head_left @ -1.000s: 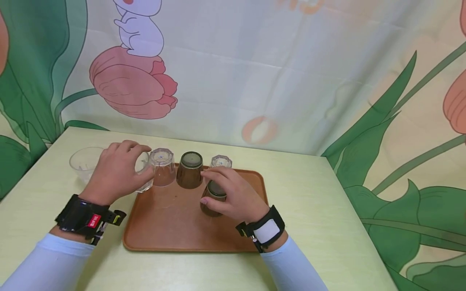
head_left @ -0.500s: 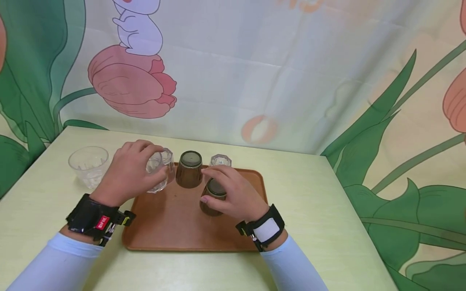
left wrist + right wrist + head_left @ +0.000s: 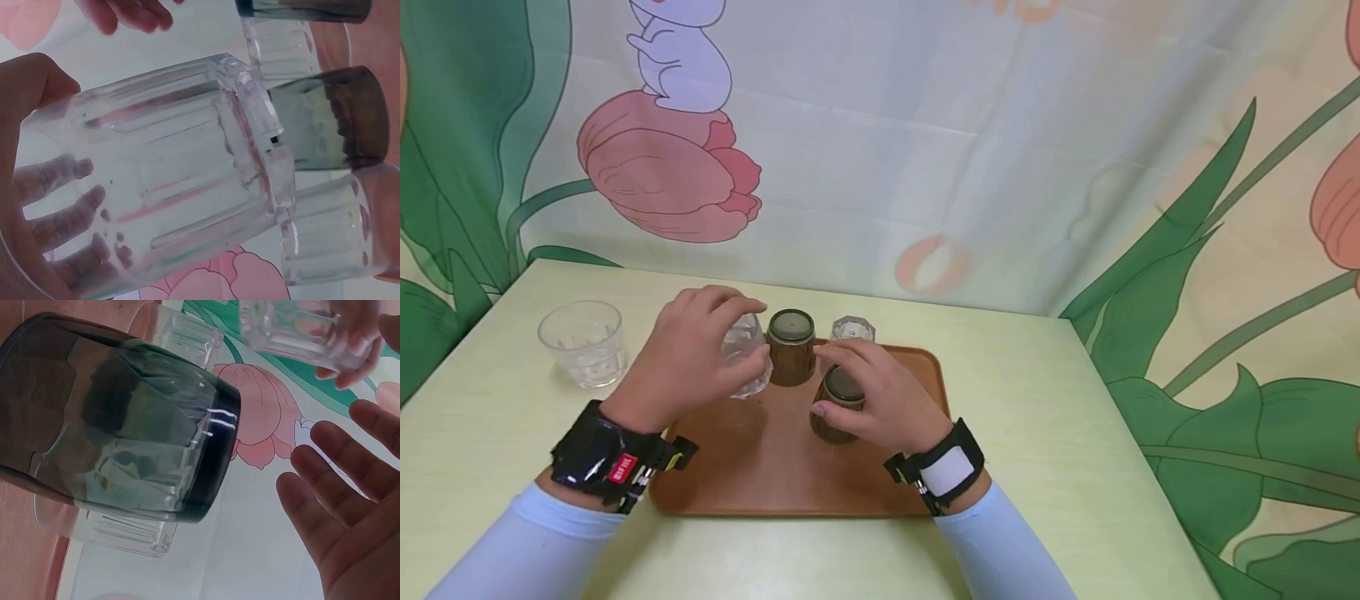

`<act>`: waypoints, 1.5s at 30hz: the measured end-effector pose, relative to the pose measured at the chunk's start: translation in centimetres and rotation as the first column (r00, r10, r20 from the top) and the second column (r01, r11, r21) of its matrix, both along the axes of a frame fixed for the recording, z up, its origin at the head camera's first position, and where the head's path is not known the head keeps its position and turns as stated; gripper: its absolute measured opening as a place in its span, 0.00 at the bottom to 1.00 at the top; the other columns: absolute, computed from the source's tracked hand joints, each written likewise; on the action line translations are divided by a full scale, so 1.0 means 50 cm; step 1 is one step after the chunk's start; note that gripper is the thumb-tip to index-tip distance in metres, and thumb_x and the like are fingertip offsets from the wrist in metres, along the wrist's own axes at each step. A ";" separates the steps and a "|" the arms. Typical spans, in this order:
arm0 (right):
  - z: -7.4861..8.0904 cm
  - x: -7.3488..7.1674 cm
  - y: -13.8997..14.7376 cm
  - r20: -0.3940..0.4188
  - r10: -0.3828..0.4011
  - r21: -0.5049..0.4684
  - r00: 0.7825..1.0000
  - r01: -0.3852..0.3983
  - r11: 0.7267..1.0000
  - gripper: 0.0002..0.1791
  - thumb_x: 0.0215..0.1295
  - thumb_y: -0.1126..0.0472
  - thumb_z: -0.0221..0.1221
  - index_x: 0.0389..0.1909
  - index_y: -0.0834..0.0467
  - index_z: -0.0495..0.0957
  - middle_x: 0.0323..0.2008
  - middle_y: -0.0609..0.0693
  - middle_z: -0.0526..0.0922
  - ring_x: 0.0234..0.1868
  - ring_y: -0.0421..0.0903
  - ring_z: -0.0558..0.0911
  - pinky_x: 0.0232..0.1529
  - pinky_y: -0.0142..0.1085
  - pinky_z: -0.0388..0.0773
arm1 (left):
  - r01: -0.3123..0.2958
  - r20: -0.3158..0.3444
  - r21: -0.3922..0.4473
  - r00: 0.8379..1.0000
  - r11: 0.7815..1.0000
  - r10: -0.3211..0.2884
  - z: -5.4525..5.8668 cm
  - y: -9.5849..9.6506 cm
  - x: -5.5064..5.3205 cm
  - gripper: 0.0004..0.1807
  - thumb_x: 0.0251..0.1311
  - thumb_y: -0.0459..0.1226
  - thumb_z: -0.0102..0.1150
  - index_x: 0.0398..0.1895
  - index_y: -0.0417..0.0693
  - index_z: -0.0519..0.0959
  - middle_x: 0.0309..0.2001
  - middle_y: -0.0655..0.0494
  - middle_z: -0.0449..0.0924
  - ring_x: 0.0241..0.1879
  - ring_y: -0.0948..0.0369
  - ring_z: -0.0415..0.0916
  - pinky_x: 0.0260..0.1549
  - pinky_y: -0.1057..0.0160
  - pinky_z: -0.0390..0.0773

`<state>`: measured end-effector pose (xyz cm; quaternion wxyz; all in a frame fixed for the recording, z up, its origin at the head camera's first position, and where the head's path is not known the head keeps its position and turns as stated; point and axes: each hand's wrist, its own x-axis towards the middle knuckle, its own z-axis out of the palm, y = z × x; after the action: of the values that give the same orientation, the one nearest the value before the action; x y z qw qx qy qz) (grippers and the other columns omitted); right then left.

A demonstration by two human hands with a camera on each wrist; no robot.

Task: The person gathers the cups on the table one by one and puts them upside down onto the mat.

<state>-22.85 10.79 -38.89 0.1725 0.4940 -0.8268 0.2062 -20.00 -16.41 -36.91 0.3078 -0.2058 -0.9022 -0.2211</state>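
My left hand (image 3: 700,358) grips a clear tumbler (image 3: 175,162) by its rim end, thick base down, above the brown tray (image 3: 760,492). In the left wrist view, fingers show through its wall. My right hand (image 3: 887,400) is beside the front dark tumbler (image 3: 125,419), which stands upside down on the tray. The right wrist view shows a gap between those spread fingers and this glass; they hold nothing. Behind it are another upturned dark tumbler (image 3: 792,350) and an upturned clear one (image 3: 853,328). A further clear tumbler (image 3: 328,231) is mostly hidden in the head view.
Left of the tray, a clear glass (image 3: 587,346) stands mouth up on the pale table (image 3: 1060,467). A printed curtain (image 3: 1000,167) hangs behind the table's back edge.
The left hand has carried the clear tumbler to the right, from the tray's left edge to the front of the back row. The right hand stays in place.
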 end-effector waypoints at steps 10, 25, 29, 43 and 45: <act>0.000 -0.001 0.000 0.019 -0.005 0.003 1.000 0.005 1.000 0.34 0.64 0.46 0.64 0.67 0.57 0.72 0.61 0.51 0.76 0.63 0.45 0.75 0.64 0.35 0.73 | 0.102 -0.081 0.033 0.992 0.994 -0.099 0.016 0.033 0.008 0.20 0.52 0.45 0.64 0.47 0.45 0.82 0.47 0.46 0.80 0.50 0.45 0.74 0.49 0.42 0.73; 0.002 -0.002 0.003 0.042 -0.007 0.007 0.999 0.007 1.000 0.36 0.64 0.46 0.64 0.69 0.59 0.69 0.63 0.53 0.75 0.64 0.46 0.74 0.65 0.37 0.73 | 0.169 -0.099 0.058 0.982 0.984 -0.163 0.023 0.078 0.016 0.20 0.53 0.44 0.64 0.48 0.44 0.82 0.49 0.45 0.79 0.51 0.46 0.74 0.49 0.40 0.73; 0.003 -0.004 0.003 0.039 -0.004 0.000 0.999 0.004 1.000 0.37 0.64 0.45 0.65 0.69 0.58 0.69 0.62 0.52 0.76 0.64 0.45 0.74 0.65 0.37 0.73 | 0.182 -0.120 0.057 0.977 0.982 -0.174 0.023 0.086 0.016 0.20 0.53 0.45 0.64 0.47 0.44 0.82 0.48 0.46 0.80 0.50 0.46 0.74 0.47 0.41 0.73; 0.003 -0.003 0.007 0.070 -0.008 -0.010 0.998 0.009 1.000 0.44 0.62 0.46 0.66 0.73 0.61 0.61 0.65 0.53 0.74 0.64 0.47 0.73 0.67 0.38 0.71 | 0.244 -0.145 0.103 0.963 0.964 -0.228 0.012 0.117 0.010 0.22 0.55 0.47 0.61 0.48 0.44 0.82 0.50 0.47 0.78 0.53 0.48 0.72 0.53 0.47 0.74; 0.002 -0.003 0.005 0.091 -0.011 -0.019 0.996 0.013 1.000 0.46 0.62 0.45 0.66 0.75 0.61 0.59 0.66 0.54 0.73 0.65 0.47 0.73 0.68 0.39 0.71 | 0.249 -0.141 0.109 0.962 0.962 -0.233 0.012 0.122 0.011 0.21 0.55 0.47 0.61 0.48 0.45 0.82 0.50 0.48 0.78 0.54 0.48 0.72 0.53 0.47 0.73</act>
<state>-22.99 11.04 -38.79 0.1407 0.4776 -0.8346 0.2356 -19.46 -10.33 -36.33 0.3478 -0.3079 -0.8333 -0.2999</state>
